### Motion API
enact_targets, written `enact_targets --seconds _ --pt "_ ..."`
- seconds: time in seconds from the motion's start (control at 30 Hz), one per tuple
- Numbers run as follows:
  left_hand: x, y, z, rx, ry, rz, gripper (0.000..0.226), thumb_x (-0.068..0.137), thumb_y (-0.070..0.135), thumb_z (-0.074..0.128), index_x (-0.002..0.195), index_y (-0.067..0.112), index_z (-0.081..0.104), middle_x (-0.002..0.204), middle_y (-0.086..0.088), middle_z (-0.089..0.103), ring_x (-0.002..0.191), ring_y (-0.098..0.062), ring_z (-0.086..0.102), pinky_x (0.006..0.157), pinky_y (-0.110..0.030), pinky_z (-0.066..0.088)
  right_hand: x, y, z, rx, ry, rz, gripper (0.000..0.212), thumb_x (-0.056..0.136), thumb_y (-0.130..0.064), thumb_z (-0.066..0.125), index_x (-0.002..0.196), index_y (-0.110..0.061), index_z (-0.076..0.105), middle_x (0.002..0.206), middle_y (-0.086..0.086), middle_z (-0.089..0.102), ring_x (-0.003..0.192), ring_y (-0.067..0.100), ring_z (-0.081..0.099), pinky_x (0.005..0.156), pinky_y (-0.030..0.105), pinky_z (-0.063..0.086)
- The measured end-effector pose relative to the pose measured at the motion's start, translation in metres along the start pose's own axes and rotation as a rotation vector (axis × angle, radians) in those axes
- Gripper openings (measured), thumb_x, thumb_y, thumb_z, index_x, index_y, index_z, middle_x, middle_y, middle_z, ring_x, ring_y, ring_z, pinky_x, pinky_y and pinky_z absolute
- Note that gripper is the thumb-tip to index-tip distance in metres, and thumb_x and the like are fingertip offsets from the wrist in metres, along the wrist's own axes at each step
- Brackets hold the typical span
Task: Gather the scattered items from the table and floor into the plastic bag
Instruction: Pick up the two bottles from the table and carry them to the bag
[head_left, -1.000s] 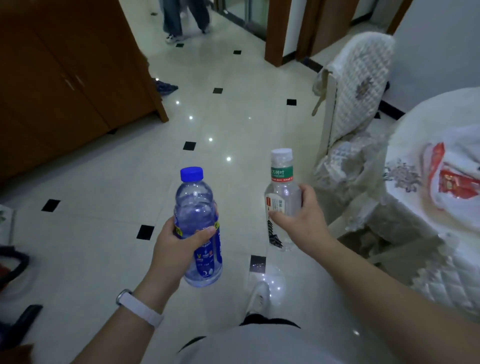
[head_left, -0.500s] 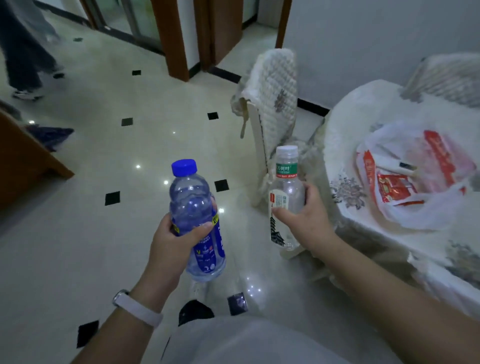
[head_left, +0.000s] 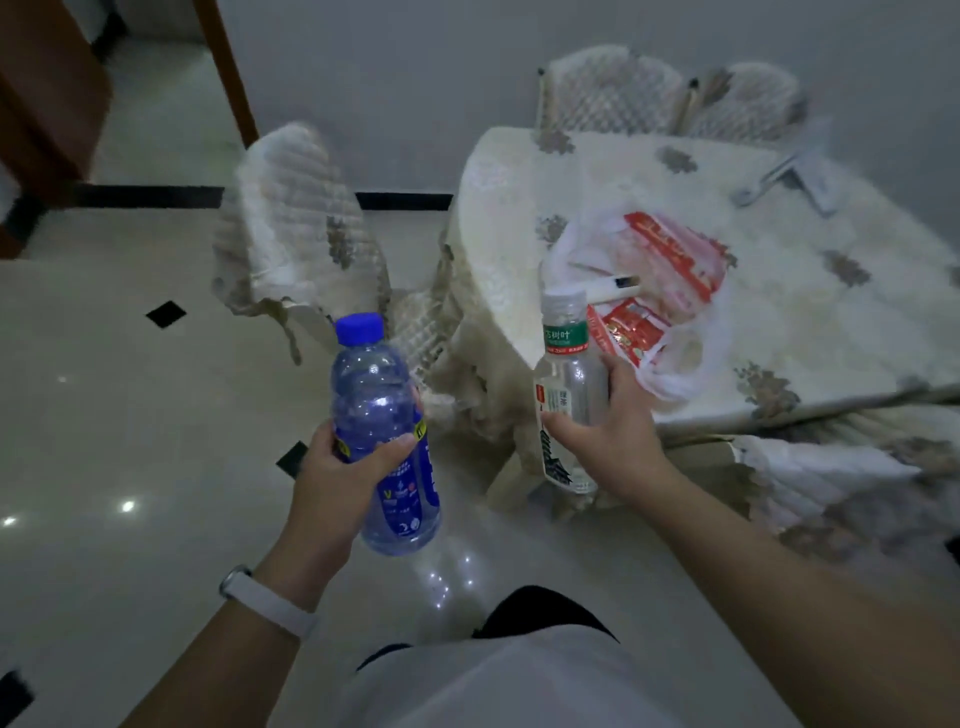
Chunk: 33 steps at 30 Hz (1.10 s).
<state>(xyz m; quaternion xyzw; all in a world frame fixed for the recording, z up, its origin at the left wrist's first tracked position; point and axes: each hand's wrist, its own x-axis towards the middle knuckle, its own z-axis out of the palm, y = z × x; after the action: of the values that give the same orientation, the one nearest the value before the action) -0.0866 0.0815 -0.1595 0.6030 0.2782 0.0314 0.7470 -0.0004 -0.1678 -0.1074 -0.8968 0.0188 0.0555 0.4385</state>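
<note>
We see left hand wrapped round blue bottle: ribbed tinted plastic, blue screw cap, glossy label, upright above floor. Right hand grasps clear bottle: smooth cylinder, pale cap, green neck band, white label, at table edge. Plastic bag is thin, crinkled, translucent white with red print; lies open on table just beyond clear bottle, wrappers inside. Table round, cream embroidered cloth. Quilted-cover chair behind blue bottle, left of table. Floor glossy tile.
</note>
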Motion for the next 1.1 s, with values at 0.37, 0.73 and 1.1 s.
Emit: enact_targets --seconds 0.37,0.73,1.1 --pt "0.117 0.027 0.133 0.225 -0.246 -0.045 0.072 0.047 0.036 0.091 0.113 0.023 0.067 0.101 -0.001 0.076 0.091 -0.023 0.074 0.076 -0.041 0.06 0.102 0.061 -0.04 0.144 0.165 0.224 0.082 0.07 -0.032 0.083 0.136 -0.028 0.034 0.122 -0.004 0.054 0.107 0.017 0.058 0.091 0.038 0.051" --pt "0.195 0.078 0.272 0.282 -0.403 0.024 0.06 0.063 0.022 0.088 0.118 0.016 0.064 0.106 -0.006 0.074 0.095 -0.026 0.073 0.078 -0.041 0.06 0.217 0.084 -0.097 0.165 0.22 0.247 0.079 0.075 -0.035 0.08 0.137 -0.024 0.033 0.118 -0.01 0.049 0.099 0.01 0.054 0.065 0.018 0.04" --pt "0.306 0.08 0.373 0.392 -0.567 0.051 0.083 0.053 0.043 0.091 0.125 0.016 0.06 0.116 -0.006 0.071 0.1 -0.025 0.071 0.085 -0.048 0.059 0.274 0.107 -0.109 0.195 0.324 0.424 0.076 0.078 -0.035 0.079 0.137 -0.034 0.031 0.092 -0.03 0.048 0.076 -0.009 0.052 0.062 0.017 0.042"
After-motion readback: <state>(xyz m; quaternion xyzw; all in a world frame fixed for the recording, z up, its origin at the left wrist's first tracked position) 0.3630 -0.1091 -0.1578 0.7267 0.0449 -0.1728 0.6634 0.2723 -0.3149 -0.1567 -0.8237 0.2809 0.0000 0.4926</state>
